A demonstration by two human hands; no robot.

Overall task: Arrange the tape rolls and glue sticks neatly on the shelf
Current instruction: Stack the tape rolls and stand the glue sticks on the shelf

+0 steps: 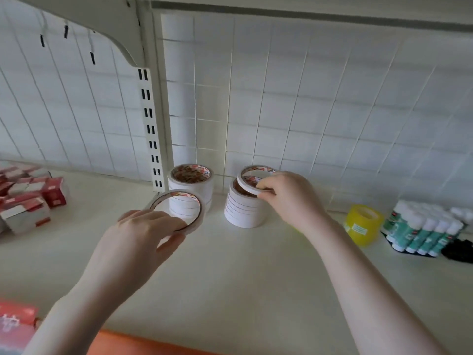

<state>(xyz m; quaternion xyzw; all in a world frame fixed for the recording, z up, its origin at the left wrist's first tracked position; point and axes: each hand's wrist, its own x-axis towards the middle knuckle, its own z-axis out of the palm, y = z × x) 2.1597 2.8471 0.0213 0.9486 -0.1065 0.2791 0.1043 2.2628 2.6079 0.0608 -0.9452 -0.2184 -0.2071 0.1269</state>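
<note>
Two stacks of thin white tape rolls stand at the back of the cream shelf [243, 278]: a left stack [191, 185] by the slotted upright and a right stack [242, 211]. My left hand [143, 239] grips a single thin tape roll [198, 204] in the air in front of the left stack. My right hand [286, 196] pinches another thin roll [245, 184], tilted over the top of the right stack. A yellow tape roll [363, 226] and a group of white-capped green glue sticks [422, 231] are at the right.
Red and white boxes [28, 201] lie heaped at the left of the shelf. A black object [458, 251] sits beside the glue sticks. A slotted upright [151, 129] and a wire grid back panel [307, 98] stand behind. An orange edge [143, 344] runs along the front.
</note>
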